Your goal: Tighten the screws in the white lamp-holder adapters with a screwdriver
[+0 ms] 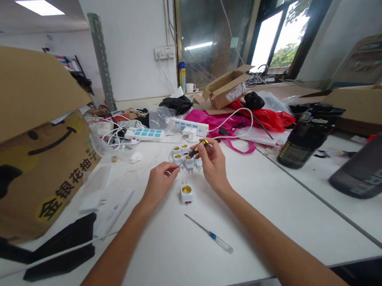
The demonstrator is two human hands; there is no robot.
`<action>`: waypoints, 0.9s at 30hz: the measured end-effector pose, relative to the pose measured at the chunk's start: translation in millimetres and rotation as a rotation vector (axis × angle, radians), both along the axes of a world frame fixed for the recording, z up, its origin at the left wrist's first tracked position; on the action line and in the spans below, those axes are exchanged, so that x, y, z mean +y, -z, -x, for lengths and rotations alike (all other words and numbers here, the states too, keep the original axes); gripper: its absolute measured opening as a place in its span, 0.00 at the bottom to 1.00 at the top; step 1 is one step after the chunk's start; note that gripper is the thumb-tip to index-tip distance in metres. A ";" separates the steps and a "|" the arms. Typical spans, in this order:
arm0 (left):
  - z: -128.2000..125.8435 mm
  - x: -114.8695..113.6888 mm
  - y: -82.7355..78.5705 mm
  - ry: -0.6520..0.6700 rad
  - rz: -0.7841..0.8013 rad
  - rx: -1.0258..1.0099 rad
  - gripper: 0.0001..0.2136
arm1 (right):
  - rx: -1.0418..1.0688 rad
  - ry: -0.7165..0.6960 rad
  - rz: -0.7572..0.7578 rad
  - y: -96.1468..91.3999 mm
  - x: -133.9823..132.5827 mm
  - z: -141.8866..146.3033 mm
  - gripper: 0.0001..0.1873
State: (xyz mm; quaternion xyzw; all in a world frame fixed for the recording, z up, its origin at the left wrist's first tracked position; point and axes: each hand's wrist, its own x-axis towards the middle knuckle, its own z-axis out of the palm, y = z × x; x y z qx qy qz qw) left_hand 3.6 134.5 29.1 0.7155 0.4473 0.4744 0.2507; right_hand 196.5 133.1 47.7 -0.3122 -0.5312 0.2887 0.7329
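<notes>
My right hand (215, 165) is closed around the yellow-and-black handle of a screwdriver (198, 148), held at a slant above the table. The thin shaft runs down-left to the pinched fingertips of my left hand (162, 178), which appear to grip its tip end. Just behind both hands stands a cluster of several white plug-in lamp sockets (178, 158) with brass-coloured insides, partly covered by the screwdriver and fingers. One more lamp socket (187, 194) with a red switch sits nearer me, between my forearms. A second screwdriver (213, 236) with a clear-and-blue handle lies in front of it.
Power strips (144, 134) and tangled cables lie at the back left. Pink and red bags (270, 115) and an open carton (228, 90) are heaped behind. Left stands a large cardboard box (36, 180) beside a black stand (64, 247). Two dark bottles (304, 141) are at right.
</notes>
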 end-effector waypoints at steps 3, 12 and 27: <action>-0.2 0.3 0.7 -0.005 -0.022 0.000 0.07 | -0.002 0.006 -0.003 0.0 -0.2 -0.3 0.16; 0.2 1.5 4.6 0.001 -0.043 0.057 0.04 | -0.068 0.013 -0.023 -0.1 -5.8 0.1 0.16; 1.2 1.2 4.8 0.036 -0.122 0.105 0.08 | -0.057 0.029 -0.015 0.8 -2.3 -3.0 0.16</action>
